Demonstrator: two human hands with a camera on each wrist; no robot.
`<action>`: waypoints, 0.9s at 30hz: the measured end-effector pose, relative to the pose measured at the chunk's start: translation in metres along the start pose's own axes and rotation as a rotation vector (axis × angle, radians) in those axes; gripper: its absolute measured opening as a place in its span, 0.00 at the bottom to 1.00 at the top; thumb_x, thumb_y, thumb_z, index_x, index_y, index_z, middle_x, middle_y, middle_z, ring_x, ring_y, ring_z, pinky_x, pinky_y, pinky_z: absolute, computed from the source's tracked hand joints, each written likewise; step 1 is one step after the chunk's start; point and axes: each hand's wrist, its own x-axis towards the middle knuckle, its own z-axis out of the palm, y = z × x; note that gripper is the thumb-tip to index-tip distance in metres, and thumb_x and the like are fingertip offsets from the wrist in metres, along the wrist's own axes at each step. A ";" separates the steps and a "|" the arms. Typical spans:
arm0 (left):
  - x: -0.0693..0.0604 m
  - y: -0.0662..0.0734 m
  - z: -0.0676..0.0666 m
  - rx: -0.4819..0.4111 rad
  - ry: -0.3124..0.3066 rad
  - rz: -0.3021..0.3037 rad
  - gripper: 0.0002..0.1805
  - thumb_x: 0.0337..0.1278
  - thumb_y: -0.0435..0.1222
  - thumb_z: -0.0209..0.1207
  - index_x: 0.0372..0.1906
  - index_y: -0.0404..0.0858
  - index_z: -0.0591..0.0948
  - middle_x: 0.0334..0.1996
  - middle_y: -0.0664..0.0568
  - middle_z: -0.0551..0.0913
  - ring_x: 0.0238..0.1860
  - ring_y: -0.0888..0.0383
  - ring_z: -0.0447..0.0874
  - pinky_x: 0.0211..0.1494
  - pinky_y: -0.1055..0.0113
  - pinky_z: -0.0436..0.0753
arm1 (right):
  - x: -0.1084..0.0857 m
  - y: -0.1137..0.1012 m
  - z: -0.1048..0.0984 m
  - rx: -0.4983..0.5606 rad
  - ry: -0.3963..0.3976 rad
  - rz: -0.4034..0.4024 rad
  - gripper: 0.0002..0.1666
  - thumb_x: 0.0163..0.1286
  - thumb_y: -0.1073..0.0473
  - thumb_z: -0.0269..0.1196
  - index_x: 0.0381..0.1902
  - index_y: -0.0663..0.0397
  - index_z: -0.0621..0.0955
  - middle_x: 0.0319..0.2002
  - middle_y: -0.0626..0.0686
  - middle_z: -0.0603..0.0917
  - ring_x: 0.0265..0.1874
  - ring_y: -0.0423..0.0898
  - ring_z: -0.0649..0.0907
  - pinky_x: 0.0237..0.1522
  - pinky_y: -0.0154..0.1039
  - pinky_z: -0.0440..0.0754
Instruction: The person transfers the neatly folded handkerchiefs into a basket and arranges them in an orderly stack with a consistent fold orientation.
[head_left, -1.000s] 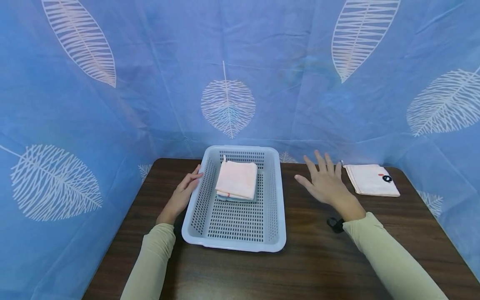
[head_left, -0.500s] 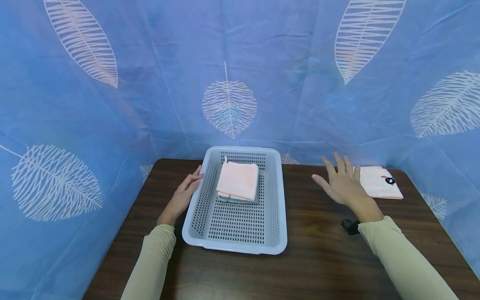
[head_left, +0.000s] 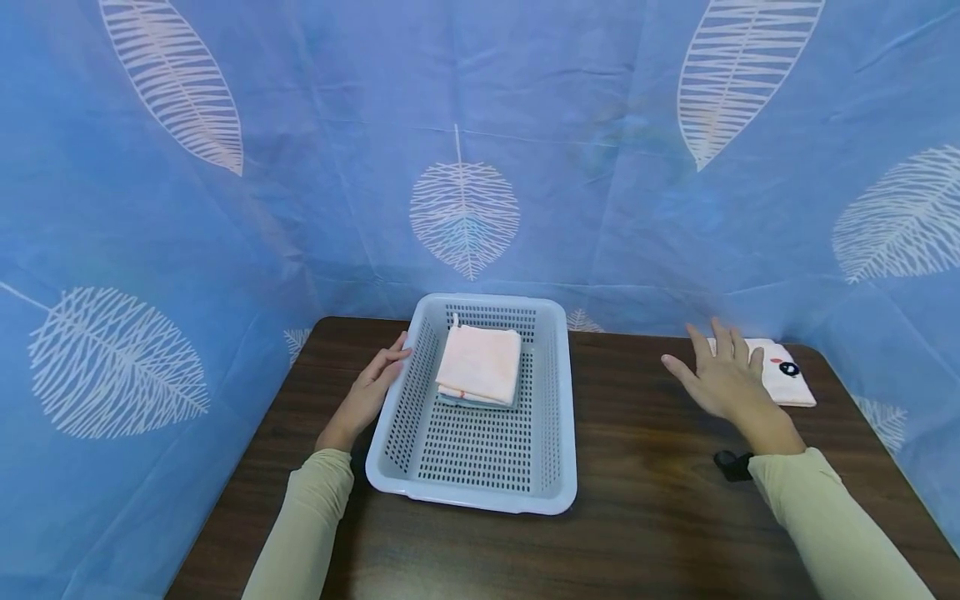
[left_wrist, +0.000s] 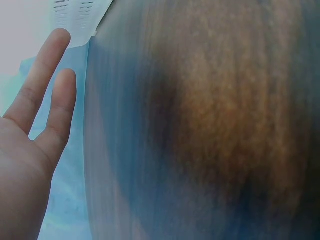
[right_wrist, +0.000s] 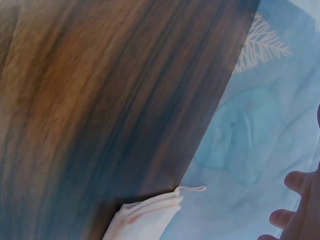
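Observation:
A light blue perforated plastic basket [head_left: 555, 492] stands on the dark wooden table. In it, toward the back left, lies a small stack of folded towels, a pale pink towel [head_left: 482, 362] on top and a bluish edge below. At the basket's left rim my left hand [head_left: 363, 400] rests its fingers, loosely extended. Over the right side of the table my right hand [head_left: 727, 387] hovers with spread fingers, partly covering a folded white towel [head_left: 789, 387] with a black-eyed face print. The right wrist view shows that towel's folded layers and hanging loop [right_wrist: 192, 188], apart from the fingers.
A blue cloth [head_left: 570, 200] with white leaf prints hangs behind the table and along its sides. The wooden tabletop [head_left: 630, 500] extends between the basket and my right arm. A black device [head_left: 733, 466] sits at my right wrist.
My right hand has moved right, from beside the basket to over the left part of the white towel, its fingers still spread. My left hand has stayed at the basket rim.

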 end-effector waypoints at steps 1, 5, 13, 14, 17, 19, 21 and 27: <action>0.000 0.000 0.000 0.001 -0.001 0.003 0.23 0.79 0.54 0.45 0.69 0.53 0.73 0.81 0.73 0.49 0.85 0.50 0.43 0.77 0.35 0.61 | -0.001 0.002 0.000 -0.002 -0.001 0.003 0.54 0.77 0.24 0.36 0.83 0.55 0.40 0.79 0.76 0.32 0.75 0.81 0.34 0.66 0.83 0.31; 0.001 0.000 0.000 0.007 -0.003 0.002 0.23 0.80 0.54 0.45 0.70 0.52 0.72 0.81 0.73 0.48 0.85 0.50 0.43 0.77 0.34 0.60 | -0.001 0.011 0.001 -0.001 0.009 0.007 0.54 0.77 0.25 0.37 0.83 0.56 0.41 0.79 0.75 0.32 0.75 0.81 0.34 0.65 0.84 0.30; 0.000 0.002 -0.003 0.023 0.013 -0.025 0.23 0.79 0.56 0.45 0.69 0.54 0.72 0.80 0.76 0.49 0.85 0.51 0.43 0.78 0.35 0.59 | 0.003 0.031 0.010 -0.006 0.005 0.035 0.55 0.76 0.23 0.36 0.83 0.57 0.42 0.78 0.77 0.34 0.74 0.82 0.35 0.65 0.84 0.31; 0.000 0.002 -0.004 0.023 0.011 -0.028 0.23 0.79 0.56 0.45 0.69 0.55 0.73 0.80 0.77 0.49 0.85 0.51 0.43 0.78 0.35 0.59 | 0.003 0.035 0.011 -0.011 0.001 0.044 0.56 0.76 0.23 0.35 0.82 0.58 0.43 0.78 0.78 0.34 0.74 0.83 0.35 0.65 0.84 0.31; 0.001 0.002 -0.003 0.005 0.004 -0.030 0.23 0.78 0.57 0.45 0.69 0.56 0.73 0.80 0.76 0.49 0.85 0.50 0.43 0.78 0.35 0.60 | 0.005 0.044 0.013 -0.024 -0.001 0.071 0.59 0.75 0.22 0.34 0.81 0.65 0.44 0.77 0.80 0.36 0.74 0.84 0.37 0.65 0.84 0.31; 0.001 0.002 -0.002 -0.003 0.004 -0.030 0.23 0.78 0.57 0.46 0.69 0.56 0.73 0.81 0.75 0.49 0.85 0.50 0.44 0.78 0.35 0.60 | 0.006 0.049 0.013 -0.023 -0.009 0.082 0.60 0.75 0.22 0.34 0.80 0.67 0.44 0.76 0.81 0.36 0.73 0.84 0.37 0.65 0.85 0.32; 0.001 0.002 -0.001 -0.002 0.009 -0.030 0.23 0.78 0.57 0.46 0.68 0.56 0.73 0.81 0.74 0.49 0.85 0.50 0.44 0.78 0.35 0.59 | 0.007 0.052 0.012 -0.020 -0.018 0.089 0.60 0.75 0.21 0.33 0.80 0.67 0.44 0.76 0.81 0.35 0.73 0.84 0.36 0.64 0.85 0.33; 0.001 0.001 0.001 0.019 0.014 -0.035 0.24 0.77 0.59 0.45 0.69 0.57 0.72 0.81 0.74 0.50 0.85 0.49 0.44 0.77 0.34 0.60 | 0.005 0.064 0.011 -0.001 -0.036 0.108 0.60 0.75 0.22 0.34 0.80 0.68 0.43 0.75 0.82 0.35 0.73 0.85 0.36 0.64 0.85 0.34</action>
